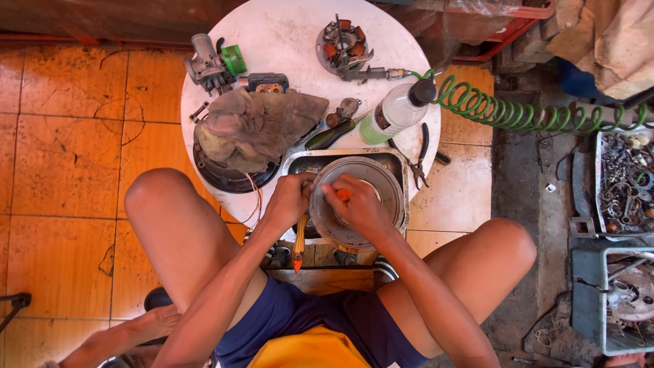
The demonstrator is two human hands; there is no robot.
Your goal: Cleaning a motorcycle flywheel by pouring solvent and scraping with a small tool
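flywheel rotor [354, 197], round grey metal drum w/ open cup facing up, sits in a steel tray [394, 161] at the near edge of a small round white table [286, 34], between the person's bare knees. right hand [357, 204] lies over the drum's inside, fingers curled tight round smth w/ an orange tip [345, 194]; what it is exactly can't tell. left hand [291, 197] is at the drum's left rim, fingers bent and pressed against it, touching the rim and the tray edge; can't tell if it pinches anything. just below the left hand an orange-handled tool [299, 245] hangs down off the table edge. left of the tray a dirty brown rag [255, 126] is heaped over a dark round part [228, 176], thin wires trailing from under it. behind the tray: dark-handled tool [329, 135], clear plastic bottle [395, 110] on its side w/ black cap and greenish liquid, pliers [419, 160] just right of the tray. far side of table: carburettor [208, 65] w/ green piece, stator plate [340, 44] w/ copper coils. green coiled air hose [518, 112] runs off to the right. far right on the floor, tray of small metal parts [623, 184] and a grey crate [610, 300]. floor left is orange tile [61, 170].
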